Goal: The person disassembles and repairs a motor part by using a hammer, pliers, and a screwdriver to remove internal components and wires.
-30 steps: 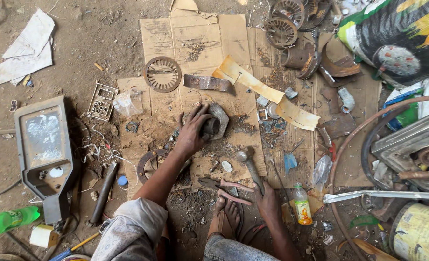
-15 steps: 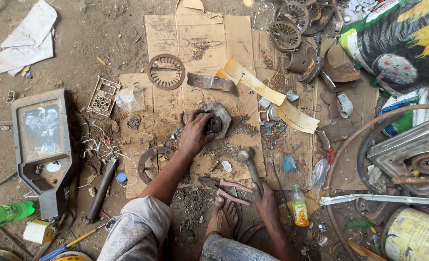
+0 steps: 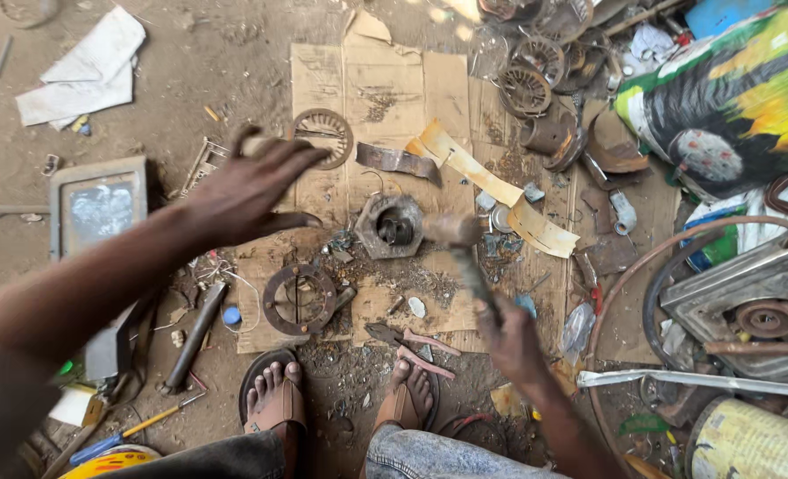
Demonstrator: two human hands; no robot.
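I see the left hand (image 3: 252, 191) raised above the cardboard sheet (image 3: 385, 98), fingers spread and loosely curled, palm down. Something short and pale pokes out behind the knuckles; I cannot tell whether it is gripped or just lies beneath. The right hand (image 3: 513, 341) is closed around the handle of a hammer (image 3: 465, 257), whose blurred head sits just right of the metal housing (image 3: 392, 226).

The housing, a grey cast piece with a dark round bore, rests on the cardboard between the two hands, touched by neither hand. Below and left of it lies a rusty flanged ring (image 3: 298, 299); above it, a round slotted disc (image 3: 323, 137) and a bent metal strip (image 3: 396, 160). Red-handled pliers (image 3: 411, 348) lie near my sandalled feet.

To the left on the dirt floor: a grey lamp casing (image 3: 97, 208) with a glass pane, and a dark steel rod (image 3: 194, 337). A pale torn strip (image 3: 500, 191) runs diagonally right of the housing.
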